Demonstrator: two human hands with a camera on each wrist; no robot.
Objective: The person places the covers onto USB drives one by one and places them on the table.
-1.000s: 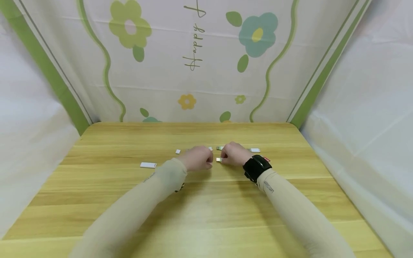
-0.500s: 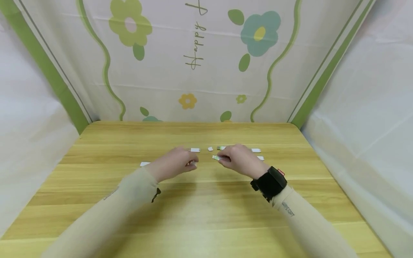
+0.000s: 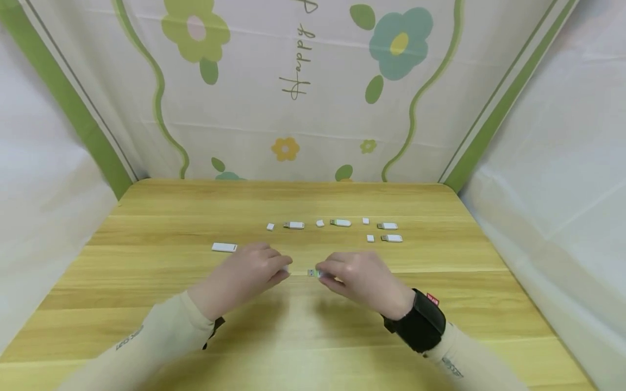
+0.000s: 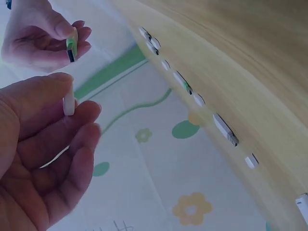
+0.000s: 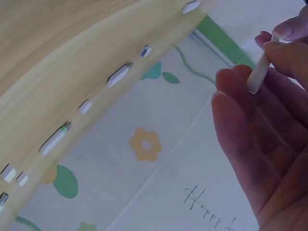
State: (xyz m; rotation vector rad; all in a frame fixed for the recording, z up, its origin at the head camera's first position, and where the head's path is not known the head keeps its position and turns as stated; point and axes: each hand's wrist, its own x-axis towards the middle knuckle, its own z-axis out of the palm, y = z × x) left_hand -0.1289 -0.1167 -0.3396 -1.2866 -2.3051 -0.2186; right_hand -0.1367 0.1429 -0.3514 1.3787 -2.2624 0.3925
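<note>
In the head view my left hand (image 3: 244, 274) and right hand (image 3: 364, 279) face each other over the middle of the table, a small gap between their fingertips. My left thumb and fingers pinch a small white USB stick cap (image 4: 69, 102), seen edge-on in the left wrist view. With the right thumb and fingers I grip a white USB flash drive (image 5: 260, 74). Its bare metal plug (image 3: 311, 273) points left at the cap, with a green band just behind it. Most of the drive's body is hidden by my right fingers in the head view.
Farther back lie uncapped USB flash drives (image 3: 294, 225), among them a rounded one (image 3: 340, 222) and two at the right (image 3: 387, 226). Loose white caps (image 3: 270, 227) lie beside them. A longer white stick (image 3: 224, 247) rests at the left. A printed curtain (image 3: 323, 108) hangs behind the table.
Both hands have drawn back toward the body from the row of sticks, the left also moving left. The left hand now holds a cap, and the drive comes along in the right.
</note>
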